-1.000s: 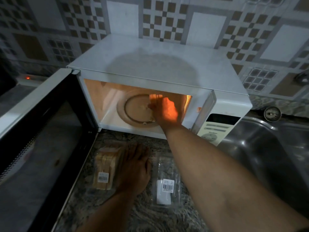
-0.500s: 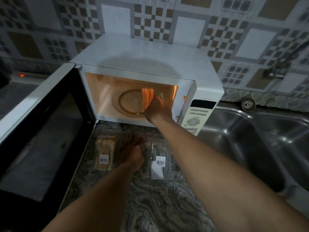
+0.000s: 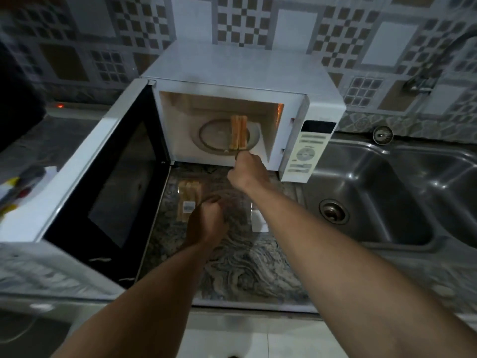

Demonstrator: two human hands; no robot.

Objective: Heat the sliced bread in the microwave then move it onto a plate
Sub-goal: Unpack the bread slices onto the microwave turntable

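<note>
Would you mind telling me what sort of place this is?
Probably a home kitchen: a white microwave stands on a stone counter beside a stainless-steel sink, against a tiled wall.

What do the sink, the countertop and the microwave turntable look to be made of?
The sink: stainless steel, shiny, judging by grey metallic glare. The countertop: polished stone, perhaps granite or marble, given swirled grey veining. The turntable: probably glass, pale and glossy with a ring showing; not certain.
</note>
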